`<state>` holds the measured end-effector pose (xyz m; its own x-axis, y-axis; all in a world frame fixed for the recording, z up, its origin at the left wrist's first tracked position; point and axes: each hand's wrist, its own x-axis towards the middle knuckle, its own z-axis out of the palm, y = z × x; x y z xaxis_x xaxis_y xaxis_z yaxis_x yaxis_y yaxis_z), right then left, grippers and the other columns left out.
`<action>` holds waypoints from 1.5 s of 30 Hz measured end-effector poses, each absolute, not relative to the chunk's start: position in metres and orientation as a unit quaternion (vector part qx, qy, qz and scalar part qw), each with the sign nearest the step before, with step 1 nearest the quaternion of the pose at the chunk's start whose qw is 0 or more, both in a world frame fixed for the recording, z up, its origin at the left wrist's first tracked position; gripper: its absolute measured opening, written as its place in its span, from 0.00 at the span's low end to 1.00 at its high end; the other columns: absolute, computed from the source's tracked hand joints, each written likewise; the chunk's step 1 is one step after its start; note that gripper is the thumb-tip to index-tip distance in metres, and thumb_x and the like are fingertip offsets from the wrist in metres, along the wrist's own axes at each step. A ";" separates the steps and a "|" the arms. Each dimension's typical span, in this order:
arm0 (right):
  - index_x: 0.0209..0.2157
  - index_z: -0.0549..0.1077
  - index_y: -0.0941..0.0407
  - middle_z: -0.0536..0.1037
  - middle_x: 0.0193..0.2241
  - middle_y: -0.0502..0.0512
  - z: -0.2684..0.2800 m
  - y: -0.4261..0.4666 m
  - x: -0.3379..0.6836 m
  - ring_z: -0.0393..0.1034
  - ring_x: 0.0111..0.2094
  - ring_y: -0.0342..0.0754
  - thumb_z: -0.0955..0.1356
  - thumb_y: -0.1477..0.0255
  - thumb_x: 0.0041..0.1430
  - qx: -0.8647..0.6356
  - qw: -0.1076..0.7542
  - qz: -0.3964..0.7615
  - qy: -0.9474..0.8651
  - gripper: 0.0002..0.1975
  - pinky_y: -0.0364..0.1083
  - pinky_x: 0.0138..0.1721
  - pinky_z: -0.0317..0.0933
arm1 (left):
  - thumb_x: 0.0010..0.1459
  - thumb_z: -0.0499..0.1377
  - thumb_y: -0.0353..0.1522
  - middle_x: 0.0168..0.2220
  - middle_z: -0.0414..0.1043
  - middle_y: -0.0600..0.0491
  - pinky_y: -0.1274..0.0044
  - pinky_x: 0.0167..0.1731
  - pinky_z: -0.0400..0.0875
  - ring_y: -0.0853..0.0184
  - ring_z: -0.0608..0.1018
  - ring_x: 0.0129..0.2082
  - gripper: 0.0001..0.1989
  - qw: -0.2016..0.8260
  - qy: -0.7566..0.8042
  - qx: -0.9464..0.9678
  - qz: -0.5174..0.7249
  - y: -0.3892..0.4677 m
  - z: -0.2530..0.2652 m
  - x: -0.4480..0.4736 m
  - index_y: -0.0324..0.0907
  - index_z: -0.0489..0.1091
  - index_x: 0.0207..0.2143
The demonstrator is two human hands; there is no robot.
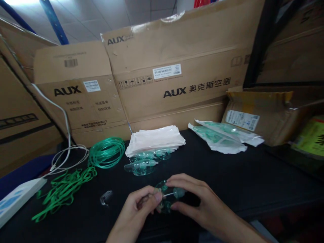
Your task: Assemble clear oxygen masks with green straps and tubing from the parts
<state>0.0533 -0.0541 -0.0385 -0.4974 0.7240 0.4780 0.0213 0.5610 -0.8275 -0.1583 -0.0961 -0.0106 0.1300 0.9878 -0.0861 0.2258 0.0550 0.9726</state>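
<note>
In front of me is a clear green oxygen mask (165,206), partly hidden by my fingers. My left hand (144,204) pinches it at its left side, thumb on top. Thumb and fingers of my right hand (194,195) curve around the mask's right side and grip its edges. A green cylindrical connector (179,192) shows between my hands, with a thin pale strip running from it to my left thumb. Beyond my hands lie more clear green masks (141,167) with whitish connectors. To the left sits a small pile of thin shiny strips (106,198).
Tangled green elastic cords (67,189), a coil of green tubing (106,152) and a white power strip (21,199) lie on the left. A stack of white paper-like packaging (155,139) stands behind the masks. Packed masks (217,136) lie at right. Cardboard boxes (182,77) wall the back.
</note>
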 end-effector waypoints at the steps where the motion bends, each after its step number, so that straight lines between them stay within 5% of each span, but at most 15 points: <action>1: 0.53 0.80 0.48 0.82 0.50 0.55 -0.038 -0.055 0.053 0.78 0.51 0.51 0.77 0.79 0.57 -0.241 0.437 0.400 -0.769 0.23 0.47 0.55 0.70 | 0.52 0.64 0.59 0.25 0.68 0.54 0.77 0.30 0.62 0.66 0.68 0.28 0.30 0.491 0.535 0.569 0.385 -0.096 -0.010 -0.158 0.39 0.75 0.26; 15: 0.58 0.77 0.44 0.80 0.53 0.53 -0.044 -0.052 0.054 0.75 0.55 0.51 0.78 0.82 0.53 -0.263 0.402 0.401 -0.780 0.32 0.49 0.58 0.67 | 0.52 0.65 0.59 0.16 0.65 0.58 0.81 0.17 0.56 0.73 0.64 0.15 0.29 0.527 0.536 0.534 0.387 -0.097 -0.022 -0.159 0.40 0.74 0.30; 23: 0.52 0.79 0.48 0.82 0.49 0.54 -0.040 -0.054 0.053 0.77 0.51 0.52 0.76 0.80 0.56 -0.302 0.384 0.395 -0.778 0.23 0.48 0.55 0.69 | 0.54 0.63 0.58 0.21 0.73 0.54 0.82 0.14 0.57 0.72 0.68 0.14 0.28 0.446 0.591 0.537 0.403 -0.099 -0.036 -0.149 0.41 0.70 0.27; 30: 0.52 0.80 0.47 0.83 0.49 0.55 -0.046 -0.048 0.054 0.78 0.51 0.55 0.76 0.72 0.58 -0.323 0.371 0.369 -0.789 0.19 0.49 0.55 0.70 | 0.63 0.62 0.46 0.30 0.78 0.52 0.78 0.28 0.71 0.65 0.78 0.28 0.15 0.072 0.650 0.610 0.448 -0.115 -0.016 -0.179 0.45 0.78 0.32; 34: 0.53 0.79 0.46 0.82 0.51 0.54 -0.049 -0.048 0.056 0.77 0.53 0.56 0.76 0.71 0.58 -0.325 0.360 0.362 -0.796 0.20 0.50 0.57 0.69 | 0.61 0.61 0.50 0.40 0.81 0.50 0.71 0.37 0.76 0.58 0.81 0.37 0.18 -0.076 0.701 0.568 0.424 -0.129 -0.012 -0.237 0.47 0.79 0.39; 39: 0.54 0.79 0.45 0.83 0.51 0.54 -0.054 -0.048 0.056 0.78 0.52 0.56 0.76 0.69 0.58 -0.328 0.364 0.357 -0.795 0.21 0.51 0.57 0.70 | 0.57 0.65 0.50 0.57 0.78 0.51 0.63 0.57 0.74 0.52 0.78 0.56 0.29 -0.080 0.703 0.617 0.344 -0.140 -0.038 -0.281 0.50 0.73 0.58; 45: 0.54 0.79 0.46 0.82 0.52 0.55 -0.051 -0.048 0.055 0.77 0.53 0.56 0.75 0.69 0.59 -0.330 0.351 0.359 -0.799 0.20 0.51 0.58 0.69 | 0.59 0.63 0.48 0.54 0.80 0.50 0.67 0.50 0.79 0.54 0.82 0.52 0.27 -0.056 0.716 0.605 0.342 -0.138 -0.051 -0.287 0.49 0.74 0.58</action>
<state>0.0555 -0.0482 -0.0507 -0.5357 0.7798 0.3238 0.2751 0.5238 -0.8062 -0.2866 -0.1384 -0.0506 -0.2606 0.8289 0.4950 0.9061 0.0330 0.4218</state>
